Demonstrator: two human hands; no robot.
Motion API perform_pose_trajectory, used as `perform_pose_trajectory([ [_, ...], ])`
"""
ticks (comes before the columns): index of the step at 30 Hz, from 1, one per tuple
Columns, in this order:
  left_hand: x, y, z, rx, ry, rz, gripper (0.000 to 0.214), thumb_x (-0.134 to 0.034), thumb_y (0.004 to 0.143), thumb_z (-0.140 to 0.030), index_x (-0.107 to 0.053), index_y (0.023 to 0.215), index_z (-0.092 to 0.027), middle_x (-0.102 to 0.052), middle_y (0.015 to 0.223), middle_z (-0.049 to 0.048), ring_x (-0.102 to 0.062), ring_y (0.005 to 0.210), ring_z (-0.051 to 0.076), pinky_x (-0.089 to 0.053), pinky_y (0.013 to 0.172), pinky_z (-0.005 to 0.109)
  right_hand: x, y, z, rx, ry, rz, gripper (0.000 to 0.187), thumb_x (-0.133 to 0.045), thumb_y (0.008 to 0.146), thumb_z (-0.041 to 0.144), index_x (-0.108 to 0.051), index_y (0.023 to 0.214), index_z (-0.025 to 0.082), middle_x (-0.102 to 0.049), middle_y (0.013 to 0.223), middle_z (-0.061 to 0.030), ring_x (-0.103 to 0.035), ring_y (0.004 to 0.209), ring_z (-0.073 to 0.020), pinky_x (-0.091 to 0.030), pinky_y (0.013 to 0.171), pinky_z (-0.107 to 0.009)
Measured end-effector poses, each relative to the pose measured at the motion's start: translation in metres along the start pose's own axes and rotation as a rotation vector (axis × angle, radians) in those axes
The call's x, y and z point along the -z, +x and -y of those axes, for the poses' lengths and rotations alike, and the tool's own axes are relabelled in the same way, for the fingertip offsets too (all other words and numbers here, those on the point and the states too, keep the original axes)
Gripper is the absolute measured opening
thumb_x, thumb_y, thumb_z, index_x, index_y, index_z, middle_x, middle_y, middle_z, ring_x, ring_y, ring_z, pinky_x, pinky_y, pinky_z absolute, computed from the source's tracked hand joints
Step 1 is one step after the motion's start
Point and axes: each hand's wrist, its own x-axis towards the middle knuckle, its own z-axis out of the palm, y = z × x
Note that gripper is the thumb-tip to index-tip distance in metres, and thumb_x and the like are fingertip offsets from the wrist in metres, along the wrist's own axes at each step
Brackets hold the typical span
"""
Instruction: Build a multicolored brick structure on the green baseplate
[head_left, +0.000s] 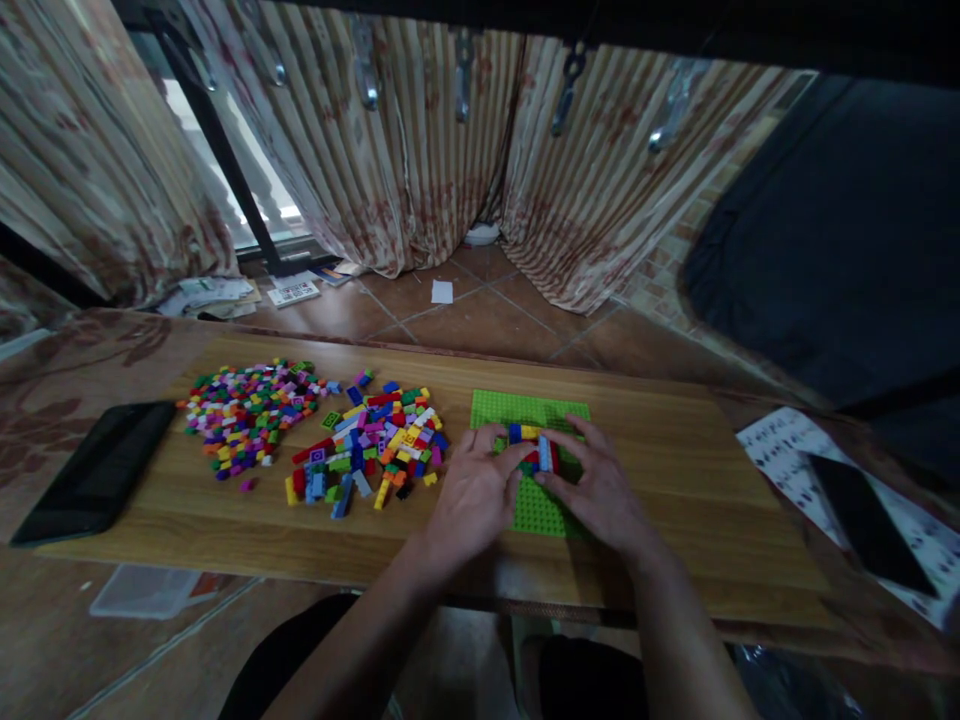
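A green studded baseplate (551, 520) lies on the wooden table, with a small build of toy bricks (544, 454) in blue, yellow, red and light blue on it. My left hand (480, 490) grips the left side of the build, its thumb and fingers bent against the bricks. From the right, my right hand (600, 485) holds the light blue and red end between thumb and fingers. Both hands partly cover the build and the plate, so the lower bricks are hard to make out.
Left of the plate lies a loose pile of larger bricks (375, 440), and beyond it a pile of small bricks (247, 410). A black tablet (97, 470) rests at the table's left end. At right, a dark phone (870, 525) lies on a printed sheet (787, 450).
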Motion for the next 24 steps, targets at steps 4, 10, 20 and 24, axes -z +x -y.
perform_pose_trajectory([
  [4, -0.005, -0.001, -0.005, -0.031, 0.122, 0.050, 0.042, -0.043, 0.094, -0.019, -0.057, 0.133, -0.027, -0.046, 0.136, 0.0123, -0.048, 0.115, 0.027, -0.044, 0.097, 0.045, -0.001, -0.002, 0.001, 0.033, -0.005, -0.012, 0.048, -0.069, 0.080, 0.045, -0.064, 0.124, 0.026, -0.042, 0.147, -0.0110, -0.042, 0.134, -0.0319, -0.036, 0.109, -0.056],
  [10, -0.011, -0.002, -0.005, -0.040, 0.201, 0.086, 0.046, -0.043, 0.093, -0.019, -0.054, 0.136, -0.030, -0.043, 0.139, 0.0112, -0.046, 0.116, 0.028, -0.042, 0.097, 0.046, -0.002, -0.004, 0.003, 0.057, -0.040, -0.013, 0.047, -0.067, 0.081, 0.039, -0.064, 0.126, 0.024, -0.040, 0.148, -0.0119, -0.040, 0.136, -0.0313, -0.035, 0.111, -0.055],
  [20, -0.017, -0.003, -0.009, -0.045, 0.256, 0.101, 0.050, -0.044, 0.092, -0.021, -0.049, 0.141, -0.030, -0.040, 0.142, 0.0137, -0.045, 0.119, 0.031, -0.040, 0.098, 0.050, 0.000, -0.003, 0.003, 0.039, -0.010, -0.002, 0.049, -0.068, 0.079, 0.038, -0.064, 0.125, 0.025, -0.041, 0.149, -0.0122, -0.041, 0.136, -0.0320, -0.035, 0.110, -0.056],
  [24, -0.017, -0.004, -0.010, -0.027, 0.280, 0.104, 0.050, -0.045, 0.091, -0.020, -0.050, 0.139, -0.032, -0.041, 0.142, 0.0131, -0.044, 0.120, 0.032, -0.039, 0.099, 0.052, 0.004, -0.001, 0.004, 0.006, 0.082, -0.052, 0.048, -0.066, 0.079, 0.037, -0.062, 0.126, 0.027, -0.047, 0.146, -0.0095, -0.046, 0.132, -0.0291, -0.037, 0.109, -0.055],
])
